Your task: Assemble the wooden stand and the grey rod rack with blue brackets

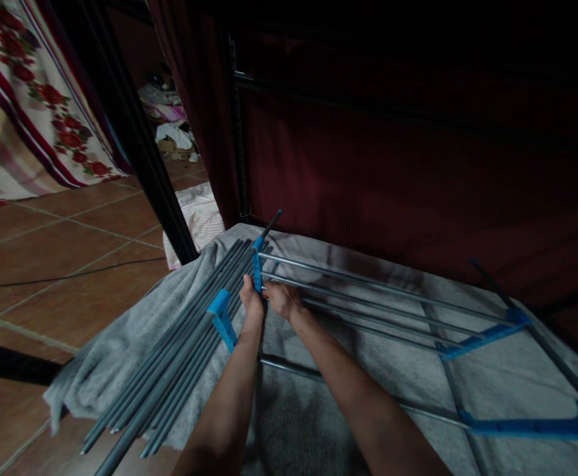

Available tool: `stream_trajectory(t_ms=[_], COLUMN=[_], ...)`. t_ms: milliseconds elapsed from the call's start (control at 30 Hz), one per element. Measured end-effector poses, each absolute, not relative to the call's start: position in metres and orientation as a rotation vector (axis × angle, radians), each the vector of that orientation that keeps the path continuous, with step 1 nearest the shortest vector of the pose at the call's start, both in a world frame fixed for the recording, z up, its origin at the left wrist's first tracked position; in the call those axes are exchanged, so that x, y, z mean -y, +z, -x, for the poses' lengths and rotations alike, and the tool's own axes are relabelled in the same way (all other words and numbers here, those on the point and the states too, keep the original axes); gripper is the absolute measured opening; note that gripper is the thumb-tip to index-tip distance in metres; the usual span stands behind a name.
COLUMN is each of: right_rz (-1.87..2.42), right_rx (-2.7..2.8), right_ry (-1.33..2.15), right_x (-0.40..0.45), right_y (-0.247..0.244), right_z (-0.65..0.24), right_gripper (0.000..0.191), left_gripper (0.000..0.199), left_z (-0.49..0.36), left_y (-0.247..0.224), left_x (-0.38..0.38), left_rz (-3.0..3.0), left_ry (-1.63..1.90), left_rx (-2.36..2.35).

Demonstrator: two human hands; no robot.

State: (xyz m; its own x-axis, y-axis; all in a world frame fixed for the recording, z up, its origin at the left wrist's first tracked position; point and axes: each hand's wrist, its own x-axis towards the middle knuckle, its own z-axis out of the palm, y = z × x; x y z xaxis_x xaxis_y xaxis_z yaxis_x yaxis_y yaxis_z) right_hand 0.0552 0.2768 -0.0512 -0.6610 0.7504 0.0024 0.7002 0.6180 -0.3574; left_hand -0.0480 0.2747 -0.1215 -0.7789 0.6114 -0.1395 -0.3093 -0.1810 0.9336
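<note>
Grey metal tubes and blue plastic brackets form a partly assembled rack on a grey blanket. My left hand [252, 297] is closed around the lower end of the upright blue bracket [256, 264]. Right beside it, my right hand [283, 300] grips a metal tube [329, 308] close to where it meets that bracket. Two tubes above run from the bracket to another blue bracket [487, 337] on the right. The fingertips at the joint are partly hidden.
Several loose grey tubes [170, 370] lie on the blanket [115, 344] to the left, with another blue bracket [223, 317] over them. A blue end piece [532, 426] is at the lower right. A black post [135, 145] rises at left; a dark red curtain [393, 178] hangs behind.
</note>
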Motion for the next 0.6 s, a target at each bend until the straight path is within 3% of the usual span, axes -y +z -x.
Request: stream_trajectory(t_ms=[600], right_rz=[1.229], right_rx=[2.726], right_ry=[0.463], right_x=[-0.277], right_y=[-0.0536], right_z=[-0.0505], right_gripper=[0.035], left_gripper=[0.057], left_z=[0.0433], left_y=[-0.1196], left_x=[-0.2756], left_rz=[-0.352], left_ry=[2.063], left_rx=[-1.379])
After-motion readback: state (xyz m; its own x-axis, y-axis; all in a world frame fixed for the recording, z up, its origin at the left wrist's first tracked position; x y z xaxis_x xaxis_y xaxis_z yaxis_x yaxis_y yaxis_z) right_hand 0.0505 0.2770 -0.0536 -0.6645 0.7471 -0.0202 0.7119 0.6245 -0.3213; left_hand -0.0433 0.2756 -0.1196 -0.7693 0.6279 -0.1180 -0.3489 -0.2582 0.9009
